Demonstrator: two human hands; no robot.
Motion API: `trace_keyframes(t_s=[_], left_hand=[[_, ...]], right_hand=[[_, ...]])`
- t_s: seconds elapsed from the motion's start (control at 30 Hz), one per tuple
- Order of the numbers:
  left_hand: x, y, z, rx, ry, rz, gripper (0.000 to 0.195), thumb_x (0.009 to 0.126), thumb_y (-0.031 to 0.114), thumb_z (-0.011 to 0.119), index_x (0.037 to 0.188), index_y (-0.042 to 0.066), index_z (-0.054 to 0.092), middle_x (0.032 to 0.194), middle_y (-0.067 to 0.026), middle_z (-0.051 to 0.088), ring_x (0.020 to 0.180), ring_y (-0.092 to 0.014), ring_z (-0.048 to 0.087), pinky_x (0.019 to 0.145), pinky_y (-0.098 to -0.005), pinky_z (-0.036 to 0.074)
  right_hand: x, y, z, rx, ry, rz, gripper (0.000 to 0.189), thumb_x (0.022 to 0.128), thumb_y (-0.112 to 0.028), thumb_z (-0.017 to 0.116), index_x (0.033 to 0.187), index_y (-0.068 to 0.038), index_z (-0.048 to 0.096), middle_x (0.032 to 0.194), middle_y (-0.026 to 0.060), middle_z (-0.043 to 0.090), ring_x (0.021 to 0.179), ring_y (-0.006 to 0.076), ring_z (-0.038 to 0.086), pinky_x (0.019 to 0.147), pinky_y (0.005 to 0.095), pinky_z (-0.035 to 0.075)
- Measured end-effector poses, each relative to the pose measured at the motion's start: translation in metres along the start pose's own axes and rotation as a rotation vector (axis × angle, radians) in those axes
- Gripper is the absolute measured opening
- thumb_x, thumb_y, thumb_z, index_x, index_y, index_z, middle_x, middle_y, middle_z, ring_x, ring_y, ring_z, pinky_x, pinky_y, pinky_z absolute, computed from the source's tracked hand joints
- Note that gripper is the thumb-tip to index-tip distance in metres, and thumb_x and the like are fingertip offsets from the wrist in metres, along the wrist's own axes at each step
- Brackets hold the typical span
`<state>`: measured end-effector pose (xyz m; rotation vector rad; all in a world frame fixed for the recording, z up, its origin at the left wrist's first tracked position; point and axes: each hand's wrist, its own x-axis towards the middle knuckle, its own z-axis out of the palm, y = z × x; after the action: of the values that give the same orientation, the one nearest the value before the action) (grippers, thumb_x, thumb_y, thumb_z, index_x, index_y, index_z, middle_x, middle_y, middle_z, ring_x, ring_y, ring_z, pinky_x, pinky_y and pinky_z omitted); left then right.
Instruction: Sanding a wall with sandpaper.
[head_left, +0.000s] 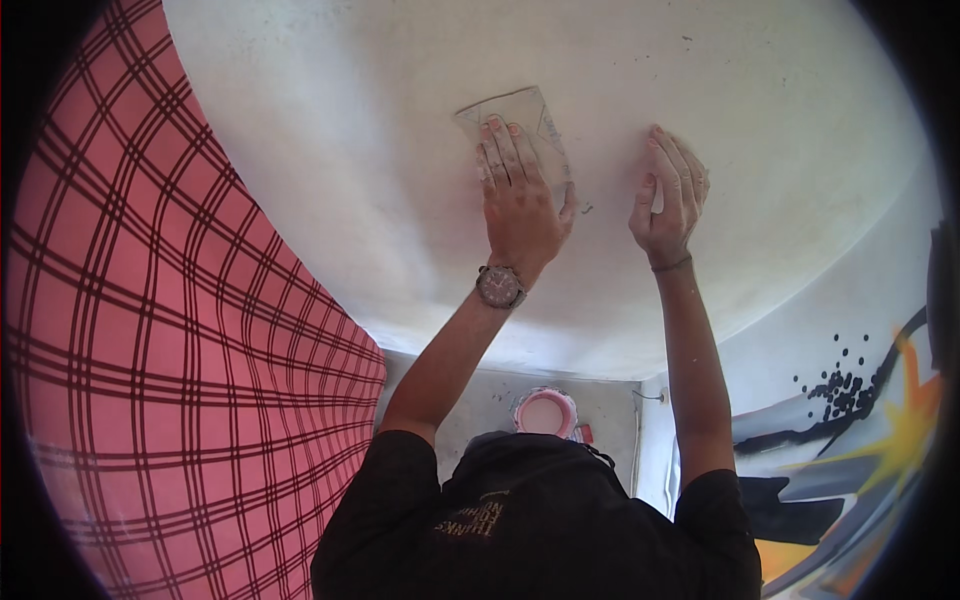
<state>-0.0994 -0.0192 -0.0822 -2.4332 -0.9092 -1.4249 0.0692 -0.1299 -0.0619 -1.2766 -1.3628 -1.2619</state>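
Note:
My left hand (523, 199), with a watch on its wrist, lies flat on a thin pale sheet of sandpaper (546, 112) and presses it to the white wall (360, 127). The sheet's upper corners stick out past my fingertips, and its back bears some printing. Pale dust coats those fingers. To the right, apart from the sheet, my right hand (673, 187) rests against or very close to the same wall. Its fingers lie together, its thumb stands off, and it holds nothing. A thin band circles that wrist.
A pink wall (150, 300) with dark plaid lines runs along the left. At right is a painted mural wall (855, 450). On the floor stands a bucket (545, 415) of pale pinkish liquid, a small red object (586, 433) beside it. A small fixture (661, 395) juts out near the right corner.

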Motion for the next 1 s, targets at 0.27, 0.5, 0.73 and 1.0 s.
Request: trace_keyframes(t_s=[0.27, 0.5, 0.73, 1.0], left_hand=[[0.040, -0.031, -0.008, -0.085, 0.161, 0.083, 0.098, 0.088, 0.031, 0.069, 0.158, -0.014, 0.016, 0.164, -0.0373, 0.014, 0.153, -0.052, 0.018, 0.126, -0.0540, 0.018], [0.082, -0.056, -0.035, -0.037, 0.290, 0.139, 0.090, 0.090, 0.025, 0.066, 0.159, -0.010, 0.020, 0.165, -0.0348, 0.017, 0.153, -0.052, 0.018, 0.126, -0.0559, 0.018], [0.006, -0.062, 0.019, -0.155, 0.158, 0.107, 0.082, 0.093, 0.025, 0.059, 0.158, -0.009, 0.023, 0.165, -0.0330, 0.020, 0.154, -0.050, 0.016, 0.125, -0.0592, 0.018], [0.077, -0.059, -0.029, -0.214, 0.238, 0.187, 0.078, 0.094, 0.024, 0.057, 0.161, -0.002, 0.027, 0.167, -0.0250, 0.023, 0.156, -0.043, 0.019, 0.125, -0.0589, 0.020]], right_hand=[[0.023, -0.003, 0.027, 0.006, 0.029, -0.067, 0.047, 0.091, -0.007, 0.054, 0.138, -0.005, 0.063, 0.146, 0.0100, 0.060, 0.137, 0.0307, 0.053, 0.116, 0.0475, 0.038], [0.019, -0.010, 0.044, -0.176, -0.019, -0.042, 0.048, 0.099, -0.019, 0.047, 0.143, -0.008, 0.061, 0.151, 0.0094, 0.056, 0.144, 0.0301, 0.048, 0.121, 0.0495, 0.033], [0.022, -0.019, 0.049, -0.268, -0.044, -0.042, 0.048, 0.101, -0.025, 0.046, 0.144, -0.009, 0.062, 0.153, 0.0092, 0.054, 0.146, 0.0297, 0.045, 0.122, 0.0500, 0.031], [0.019, -0.021, 0.054, -0.276, -0.042, -0.034, 0.050, 0.101, -0.029, 0.047, 0.145, -0.010, 0.060, 0.154, 0.0089, 0.053, 0.146, 0.0300, 0.045, 0.122, 0.0500, 0.031]])
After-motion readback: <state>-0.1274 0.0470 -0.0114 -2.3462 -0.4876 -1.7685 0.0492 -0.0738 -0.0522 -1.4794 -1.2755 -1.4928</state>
